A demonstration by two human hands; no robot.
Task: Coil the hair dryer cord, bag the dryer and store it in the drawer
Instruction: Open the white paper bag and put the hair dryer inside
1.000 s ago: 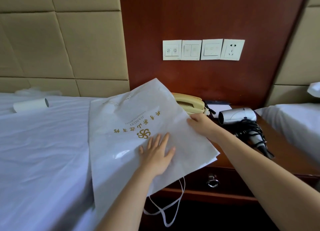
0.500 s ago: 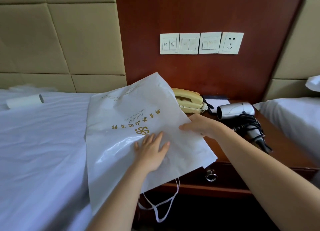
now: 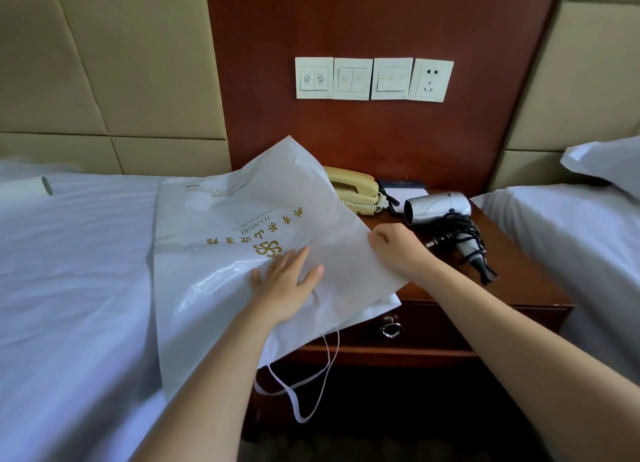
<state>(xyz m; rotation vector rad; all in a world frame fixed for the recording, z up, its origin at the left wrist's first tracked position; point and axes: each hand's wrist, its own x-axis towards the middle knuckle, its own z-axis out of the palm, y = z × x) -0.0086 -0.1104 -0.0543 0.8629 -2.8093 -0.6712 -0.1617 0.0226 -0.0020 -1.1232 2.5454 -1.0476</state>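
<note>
Cord point(image 3: 457, 231) was coiled round the dryer point(image 3: 438, 207) atop the nightstand point(image 3: 519, 274); bag point(image 3: 225, 253) unfilled, left hand point(image 3: 284, 281) flat-fingered on it, right hand point(image 3: 394, 250) pinching its edge, drawer point(image 3: 450, 323) below shut.

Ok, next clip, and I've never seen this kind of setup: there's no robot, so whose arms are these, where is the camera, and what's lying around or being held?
There is no machine here. A person works with bare hands, and the single camera sits on their head, looking forward and down, so both arms reach in from the bottom of the picture. A white printed bag lies across the bed and the wooden nightstand. The left hand presses flat on it, while the right hand pinches its edge with curled fingers. On the nightstand lie a silver hair dryer with its black cord bundled about the handle, a yellowish telephone and a notepad. The drawer below is closed, and the dryer is not yet bagged.
</note>
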